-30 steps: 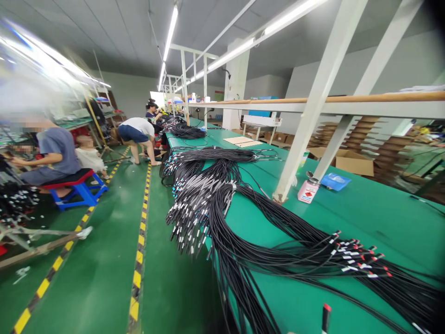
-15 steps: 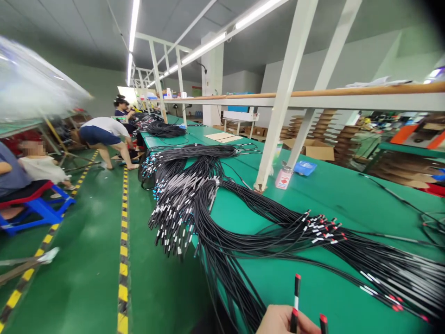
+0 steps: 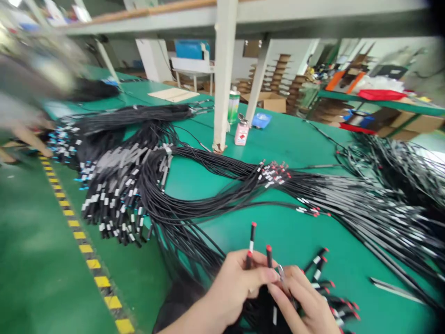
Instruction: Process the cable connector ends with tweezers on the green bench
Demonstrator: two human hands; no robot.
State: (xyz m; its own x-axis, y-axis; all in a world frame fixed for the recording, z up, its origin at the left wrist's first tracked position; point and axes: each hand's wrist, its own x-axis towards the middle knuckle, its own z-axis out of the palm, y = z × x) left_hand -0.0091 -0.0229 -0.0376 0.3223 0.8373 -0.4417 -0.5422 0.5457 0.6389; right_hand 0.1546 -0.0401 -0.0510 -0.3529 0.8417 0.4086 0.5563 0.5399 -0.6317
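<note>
My left hand (image 3: pixel 233 284) is closed round a small bunch of black cables with red-tipped ends (image 3: pixel 252 235) that stick up above my fingers. My right hand (image 3: pixel 303 300) meets it from the right, fingers pinched on a small shiny metal piece (image 3: pixel 280 271) at the cable ends. Both hands hover over the near edge of the green table (image 3: pixel 299 232). More red-tipped cable ends (image 3: pixel 330 287) lie just right of my hands. A large bundle of black cables (image 3: pixel 208 185) sprawls across the table beyond them.
A white post (image 3: pixel 222 79) stands on the table, with a small pink-labelled bottle (image 3: pixel 241 132) and a green can (image 3: pixel 234 104) beside it. Cables with white and blue ends (image 3: pixel 111 204) hang over the left edge. A yellow-black floor stripe (image 3: pixel 86 250) runs left.
The view has swung down and to the right, away from the aisle and the seated people. Both my hands have come into view, holding the red-tipped cables.
</note>
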